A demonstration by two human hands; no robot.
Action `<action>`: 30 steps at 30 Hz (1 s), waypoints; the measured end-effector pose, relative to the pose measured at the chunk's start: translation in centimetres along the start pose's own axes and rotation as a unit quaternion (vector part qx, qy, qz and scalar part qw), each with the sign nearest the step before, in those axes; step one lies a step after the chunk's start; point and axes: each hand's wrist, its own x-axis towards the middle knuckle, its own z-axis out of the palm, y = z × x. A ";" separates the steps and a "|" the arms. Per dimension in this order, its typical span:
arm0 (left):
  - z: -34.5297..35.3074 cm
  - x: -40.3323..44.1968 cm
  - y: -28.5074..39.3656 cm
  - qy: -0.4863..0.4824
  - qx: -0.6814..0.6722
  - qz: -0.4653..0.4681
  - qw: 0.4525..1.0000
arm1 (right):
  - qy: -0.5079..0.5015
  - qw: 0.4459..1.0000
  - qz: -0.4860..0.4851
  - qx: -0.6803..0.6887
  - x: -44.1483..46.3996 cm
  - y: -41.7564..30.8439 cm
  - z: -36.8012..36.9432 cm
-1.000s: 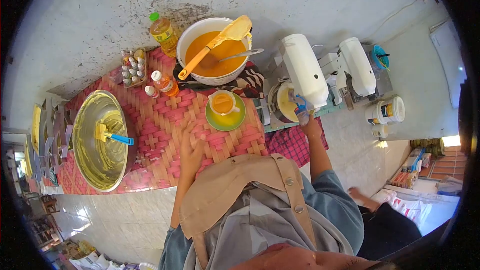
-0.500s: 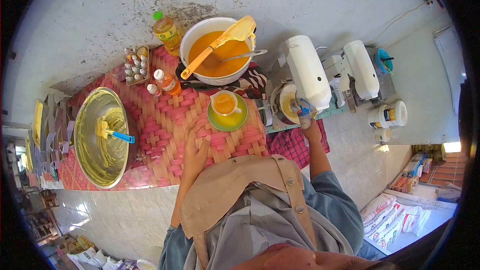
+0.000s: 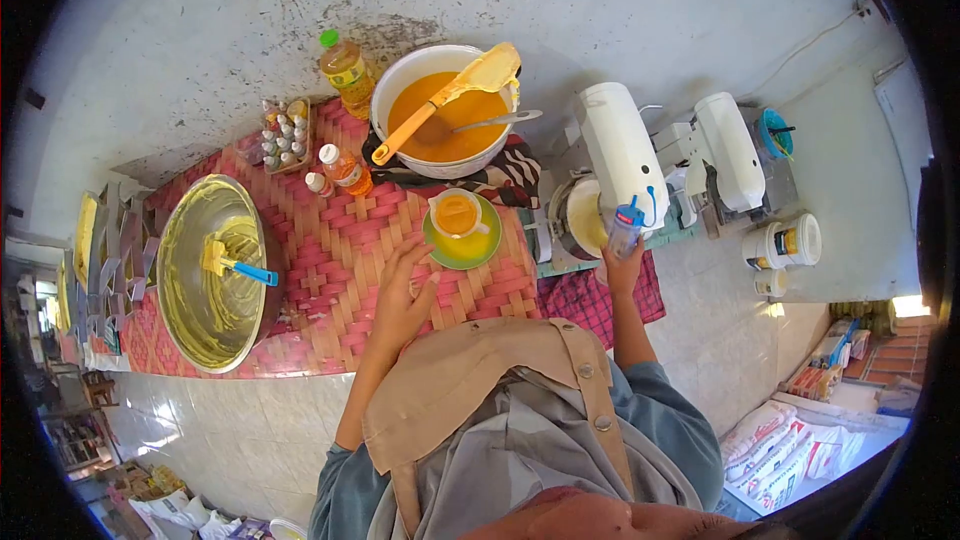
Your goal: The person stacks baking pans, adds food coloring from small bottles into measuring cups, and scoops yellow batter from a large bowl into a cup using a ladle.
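My right hand (image 3: 622,268) is wrapped round a small clear bottle (image 3: 625,232) with a blue cap; its flip lid hangs out to the side. The bottle is beside the bowl (image 3: 584,218) of the nearer white stand mixer (image 3: 616,145), which has pale yellow contents. My left hand (image 3: 404,298) lies on the woven-pattern tablecloth (image 3: 335,285) with its fingers apart, holding nothing. Close to its fingertips is a green plate (image 3: 468,256) bearing a white cup (image 3: 456,214) with orange contents.
At the back, a white pot (image 3: 385,100) of orange liquid carries an orange-handled spatula (image 3: 412,130) and a spoon. A batter-smeared steel bowl (image 3: 185,325) with a blue-handled spatula (image 3: 250,272) stands left. Bottles line the wall side; a second mixer (image 3: 730,152) stands right.
My right hand has drawn the bottle back from over the mixer bowl toward the right and turned it more upright. My left hand's fingers have spread slightly on the tablecloth.
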 end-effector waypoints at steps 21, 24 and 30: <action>-1.0 4.8 4.9 -0.070 0.076 0.280 0.954 | -0.345 0.887 -0.261 0.164 -5.7 -25.8 -2.7; -0.9 3.8 4.0 -0.031 0.085 0.286 0.954 | -0.362 0.876 -0.267 0.175 -6.1 -25.9 -2.2; -1.0 3.2 4.4 0.024 0.032 0.271 0.962 | -0.420 0.867 -0.237 0.127 -5.4 -26.7 -1.5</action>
